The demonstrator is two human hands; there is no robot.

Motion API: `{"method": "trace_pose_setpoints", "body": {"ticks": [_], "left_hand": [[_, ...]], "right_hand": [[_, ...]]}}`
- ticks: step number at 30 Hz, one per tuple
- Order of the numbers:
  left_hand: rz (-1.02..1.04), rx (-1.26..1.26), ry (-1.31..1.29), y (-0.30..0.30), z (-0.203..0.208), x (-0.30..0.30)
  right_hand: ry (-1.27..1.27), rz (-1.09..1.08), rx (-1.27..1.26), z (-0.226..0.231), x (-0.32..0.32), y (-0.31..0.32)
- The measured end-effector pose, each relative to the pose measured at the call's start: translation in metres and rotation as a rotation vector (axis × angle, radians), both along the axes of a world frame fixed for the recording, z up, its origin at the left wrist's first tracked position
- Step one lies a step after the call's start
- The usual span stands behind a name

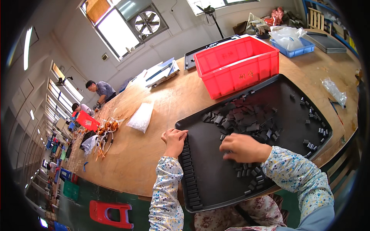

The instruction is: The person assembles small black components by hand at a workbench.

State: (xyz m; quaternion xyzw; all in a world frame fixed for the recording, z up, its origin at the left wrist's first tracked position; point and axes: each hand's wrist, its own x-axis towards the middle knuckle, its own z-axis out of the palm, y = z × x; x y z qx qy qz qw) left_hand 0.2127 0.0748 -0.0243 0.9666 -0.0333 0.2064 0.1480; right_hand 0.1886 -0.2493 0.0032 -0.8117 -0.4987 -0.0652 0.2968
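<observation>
A large black tray (216, 184) lies before me on the wooden table. Along its left wall runs a row of small black blocks (189, 169), set side by side. At the far end of that row, my left hand (174, 142) is closed with its fingertips at the tray's edge; what it pinches is hidden. Over the tray's middle hovers my right hand (244, 148), its fingers bent and smeared by motion. Beyond it spreads a heap of flat black pieces (250, 119). Short black tube-like pieces (250, 175) lie scattered below the right hand and along the right side.
A red crate (239, 71) stands against the tray's far edge. On the table are a white bag (141, 117), papers (163, 73), a blue basket (296, 50) and a tangle of orange parts (108, 129). Two people work farther left. A red stool (110, 213) is on the floor.
</observation>
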Motion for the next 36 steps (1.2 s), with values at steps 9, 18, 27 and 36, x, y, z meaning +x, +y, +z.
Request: {"method": "trace_pose_setpoints", "body": {"ticks": [9, 18, 27, 36], "left_hand": [[-0.352, -0.071, -0.205, -0.083, 0.029, -0.025], [-0.549, -0.372, -0.024, -0.116, -0.005, -0.029], [-0.421, -0.835, 0.427, -0.119, 0.017, -0.060], [-0.492, -0.841, 0.419, -0.119, 0.005, -0.055]], "right_hand": [[0.026, -0.455, -0.173, 0.016, 0.021, -0.028], [-0.261, -0.303, -0.071, -0.008, 0.023, -0.011], [-0.250, -0.266, -0.103, -0.017, 0.028, -0.007], [-0.157, -0.284, -0.159, -0.011, 0.015, -0.005]]}}
